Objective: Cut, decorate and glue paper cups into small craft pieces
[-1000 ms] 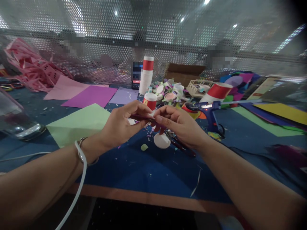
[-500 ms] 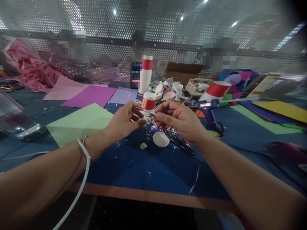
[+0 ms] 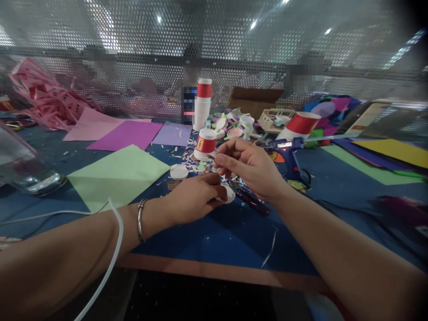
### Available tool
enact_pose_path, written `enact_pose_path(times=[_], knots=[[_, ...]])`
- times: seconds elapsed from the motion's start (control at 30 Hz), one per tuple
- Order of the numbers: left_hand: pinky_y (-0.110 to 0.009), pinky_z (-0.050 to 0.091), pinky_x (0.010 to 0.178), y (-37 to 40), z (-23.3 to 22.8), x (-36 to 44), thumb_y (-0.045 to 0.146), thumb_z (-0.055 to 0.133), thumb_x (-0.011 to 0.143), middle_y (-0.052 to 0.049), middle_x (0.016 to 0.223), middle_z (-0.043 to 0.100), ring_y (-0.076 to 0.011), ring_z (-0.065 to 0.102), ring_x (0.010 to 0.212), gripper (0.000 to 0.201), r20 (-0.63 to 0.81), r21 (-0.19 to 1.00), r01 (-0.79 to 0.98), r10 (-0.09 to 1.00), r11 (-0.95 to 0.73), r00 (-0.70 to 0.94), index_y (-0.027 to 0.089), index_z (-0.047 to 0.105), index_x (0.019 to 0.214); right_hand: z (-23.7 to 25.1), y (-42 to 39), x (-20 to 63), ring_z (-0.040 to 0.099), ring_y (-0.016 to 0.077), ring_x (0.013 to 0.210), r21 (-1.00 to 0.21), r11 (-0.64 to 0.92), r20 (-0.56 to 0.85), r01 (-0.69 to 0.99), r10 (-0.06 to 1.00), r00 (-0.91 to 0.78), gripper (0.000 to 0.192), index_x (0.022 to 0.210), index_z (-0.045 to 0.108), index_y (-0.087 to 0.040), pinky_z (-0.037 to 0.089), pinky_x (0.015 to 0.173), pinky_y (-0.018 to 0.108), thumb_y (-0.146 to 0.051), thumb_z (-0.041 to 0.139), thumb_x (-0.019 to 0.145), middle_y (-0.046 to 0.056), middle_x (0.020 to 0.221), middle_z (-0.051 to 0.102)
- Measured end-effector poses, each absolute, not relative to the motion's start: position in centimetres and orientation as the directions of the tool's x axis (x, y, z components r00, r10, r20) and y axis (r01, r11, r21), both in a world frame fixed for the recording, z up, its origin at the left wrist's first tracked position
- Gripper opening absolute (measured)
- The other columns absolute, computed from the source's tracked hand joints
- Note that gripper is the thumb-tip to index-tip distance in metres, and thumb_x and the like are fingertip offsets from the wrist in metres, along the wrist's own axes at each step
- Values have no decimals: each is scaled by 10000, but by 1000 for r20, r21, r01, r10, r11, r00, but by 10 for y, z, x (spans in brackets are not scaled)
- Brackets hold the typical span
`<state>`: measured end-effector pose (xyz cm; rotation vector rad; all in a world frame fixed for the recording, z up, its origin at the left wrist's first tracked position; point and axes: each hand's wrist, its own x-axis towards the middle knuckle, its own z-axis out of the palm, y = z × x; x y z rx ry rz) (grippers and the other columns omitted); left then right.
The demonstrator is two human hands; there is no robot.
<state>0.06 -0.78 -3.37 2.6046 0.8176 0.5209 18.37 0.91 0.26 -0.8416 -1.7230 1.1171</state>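
Hands at a blue craft table [image 3: 200, 236] strewn with paper scraps

Left hand [image 3: 194, 198] rests low, fingers curled down onto a white paper disc [image 3: 230, 194] lying flat on the table. Right hand [image 3: 254, 167] hovers above, thumb and forefinger pinched on a small scrap, too small to identify. Red-handled scissors [image 3: 250, 200] lie just beside the disc

A shared craft workshop. A blue table [image 3: 207, 240] is strewn with coloured paper sheets [image 3: 117, 176], paper scraps [image 3: 197, 165], red-and-white paper cups [image 3: 203, 104] and a blue glue gun [image 3: 289, 149]. A perforated metal screen [image 3: 214, 49] divides it from other people working behind.
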Motion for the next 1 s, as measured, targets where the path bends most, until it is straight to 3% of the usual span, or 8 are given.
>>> enact_pose_path(times=[0.2, 0.3, 0.47, 0.57, 0.67, 0.77, 0.9, 1.0], knots=[[-374, 514, 868, -9, -23, -10, 165, 504, 948, -111, 1217, 578, -231, 631, 992, 183, 269, 403, 522, 643, -752, 717, 170, 671, 1022, 0, 12, 186, 615, 105, 649, -917, 386, 332, 95, 874, -355, 303, 943, 634, -179, 519, 586, 253, -433, 771, 849, 10, 836, 658], [-385, 505, 878, -7, -13, -24, 127, 499, 926, -102, 1141, 537, -221, 599, 989, 175, 335, 437, 541, 688, -719, 643, 172, 659, 982, 0, 14, 187, 626, 112, 652, -907, 412, 364, 87, 870, -334, 297, 941, 634, -184, 518, 573, 254, -434, 768, 851, 8, 825, 651], [-316, 513, 811, 2, -6, -35, 138, 544, 894, -76, 1157, 561, -142, 624, 858, 112, 321, 734, 390, 790, -556, 523, 171, 638, 945, 2, 14, 187, 619, 117, 654, -900, 419, 364, 123, 876, -315, 338, 909, 628, -190, 509, 560, 261, -468, 793, 812, 5, 815, 641], [-273, 497, 762, 4, -6, -29, 165, 655, 851, -28, 932, 650, -125, 627, 794, 28, 189, 928, 202, 863, -313, 468, 169, 627, 857, 1, 13, 187, 617, 125, 671, -900, 416, 356, 129, 874, -331, 358, 928, 636, -187, 513, 588, 274, -470, 808, 793, 6, 819, 643], [-234, 484, 692, 1, -3, -21, 111, 721, 781, 3, 792, 662, -102, 609, 714, 121, 62, 998, -5, 932, -64, 357, 167, 615, 797, -2, 15, 187, 614, 131, 707, -896, 430, 371, 115, 864, -342, 352, 934, 648, -181, 510, 620, 278, -445, 824, 782, 9, 840, 646], [-221, 473, 655, -1, 0, -17, 71, 741, 744, 11, 788, 674, -82, 571, 647, 185, -5, 995, -91, 960, 32, 279, 172, 615, 835, -6, 16, 185, 603, 132, 719, -890, 438, 372, 129, 860, -349, 356, 932, 654, -177, 495, 625, 275, -429, 841, 765, 11, 848, 646], [-245, 463, 658, 3, -4, -20, 97, 702, 764, 11, 784, 665, -96, 550, 634, 217, 18, 993, 106, 968, -46, 251, 175, 629, 952, -8, 17, 184, 600, 137, 731, -888, 433, 360, 152, 863, -353, 356, 929, 651, -182, 491, 627, 279, -442, 835, 769, 16, 852, 647], [-303, 463, 691, 8, -12, -25, 250, 695, 806, -45, 870, 690, -159, 593, 731, 182, 125, 834, 477, 937, -277, 327, 161, 669, 964, -7, 17, 185, 606, 137, 713, -893, 429, 367, 137, 870, -330, 373, 938, 644, -187, 502, 627, 288, -471, 823, 774, 15, 846, 646]])
